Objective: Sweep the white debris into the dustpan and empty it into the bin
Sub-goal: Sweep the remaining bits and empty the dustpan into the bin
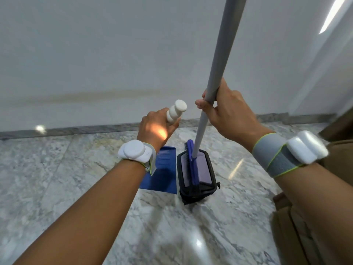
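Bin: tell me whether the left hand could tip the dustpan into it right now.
Probably yes: the left hand grips the dustpan handle, and the bin stands right beside it, though the broom head sits over the opening.

You get bright, even light; a glare streak cuts the upper right, and bright glints dot the marble floor at the bottom. The frame's edges curve, and fine detail looks soft.

floor – grey-white marble, glossy; wall – plain white; skirting – grey stone
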A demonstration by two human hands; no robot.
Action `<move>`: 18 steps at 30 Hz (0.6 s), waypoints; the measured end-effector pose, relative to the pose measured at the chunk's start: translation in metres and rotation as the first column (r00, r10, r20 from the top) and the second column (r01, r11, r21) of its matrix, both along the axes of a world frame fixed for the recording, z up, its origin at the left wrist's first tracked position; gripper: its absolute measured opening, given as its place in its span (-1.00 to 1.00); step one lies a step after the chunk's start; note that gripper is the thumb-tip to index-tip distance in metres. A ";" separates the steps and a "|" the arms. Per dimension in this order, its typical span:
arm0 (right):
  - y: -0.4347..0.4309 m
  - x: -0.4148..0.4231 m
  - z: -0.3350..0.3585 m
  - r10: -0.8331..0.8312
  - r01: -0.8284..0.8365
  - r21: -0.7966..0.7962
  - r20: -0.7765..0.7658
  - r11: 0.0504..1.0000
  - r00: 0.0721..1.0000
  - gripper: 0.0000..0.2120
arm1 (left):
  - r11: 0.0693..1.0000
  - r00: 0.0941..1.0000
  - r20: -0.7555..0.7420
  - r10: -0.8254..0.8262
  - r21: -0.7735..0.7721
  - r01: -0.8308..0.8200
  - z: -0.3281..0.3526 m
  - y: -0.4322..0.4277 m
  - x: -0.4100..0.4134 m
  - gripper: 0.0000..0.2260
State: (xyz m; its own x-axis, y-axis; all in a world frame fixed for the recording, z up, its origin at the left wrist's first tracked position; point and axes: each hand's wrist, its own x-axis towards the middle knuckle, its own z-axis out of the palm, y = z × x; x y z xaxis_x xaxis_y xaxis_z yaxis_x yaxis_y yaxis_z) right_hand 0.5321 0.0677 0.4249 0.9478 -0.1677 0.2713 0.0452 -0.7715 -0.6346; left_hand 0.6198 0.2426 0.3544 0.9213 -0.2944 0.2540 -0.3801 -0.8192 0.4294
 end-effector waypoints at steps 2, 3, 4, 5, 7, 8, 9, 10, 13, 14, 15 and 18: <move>-0.015 0.001 0.003 -0.012 0.012 -0.005 0.000 1.000 1.000 -0.70 | 0.994 1.000 -0.015 -0.002 0.109 0.003 0.003 -0.014 0.001 -0.70; -0.023 0.001 0.003 -0.026 0.026 -0.007 -0.001 1.000 1.000 -0.70 | 0.989 1.000 -0.024 -0.011 0.148 0.014 0.003 -0.021 0.001 -0.70; -0.032 0.001 0.004 -0.044 0.044 -0.008 -0.001 0.999 0.999 -0.70 | 0.984 0.999 -0.025 -0.021 0.177 0.025 0.003 -0.030 0.000 -0.70; -0.039 0.001 0.003 -0.063 0.063 -0.005 -0.004 0.998 0.998 -0.70 | 0.980 0.999 -0.012 -0.040 0.196 0.041 0.001 -0.038 -0.001 -0.71; -0.048 0.000 0.002 -0.088 0.088 0.004 -0.012 0.996 0.996 -0.70 | 0.975 0.994 0.042 -0.099 0.204 0.088 -0.003 -0.050 -0.005 -0.72; -0.055 -0.001 0.000 -0.101 0.101 0.005 -0.015 0.995 0.995 -0.71 | 0.972 0.987 0.070 -0.145 0.196 0.129 -0.006 -0.059 -0.007 -0.74; -0.060 -0.002 0.000 -0.115 0.115 0.006 -0.020 0.993 0.993 -0.71 | 0.968 0.978 0.090 -0.189 0.186 0.170 -0.010 -0.069 -0.010 -0.76; -0.065 -0.003 -0.002 -0.123 0.123 0.008 -0.027 0.992 0.992 -0.71 | 0.963 0.971 0.094 -0.221 0.179 0.202 -0.013 -0.077 -0.014 -0.78; -0.081 -0.008 -0.005 -0.134 0.135 0.009 -0.029 0.991 0.991 -0.71 | 0.948 0.957 0.065 -0.283 0.172 0.268 -0.026 -0.100 -0.024 -0.80; -0.082 -0.008 -0.006 -0.128 0.128 0.009 -0.023 0.992 0.992 -0.72 | 0.949 0.956 0.058 -0.286 0.158 0.274 -0.030 -0.101 -0.026 -0.80; -0.086 -0.010 -0.006 -0.126 0.126 0.006 -0.017 0.992 0.992 -0.72 | 0.953 0.957 0.059 -0.284 0.130 0.275 -0.032 -0.104 -0.027 -0.80; -0.096 -0.014 -0.008 -0.122 0.122 0.010 -0.018 0.992 0.992 -0.72 | 0.973 0.969 0.091 -0.230 0.037 0.228 -0.034 -0.104 -0.024 -0.82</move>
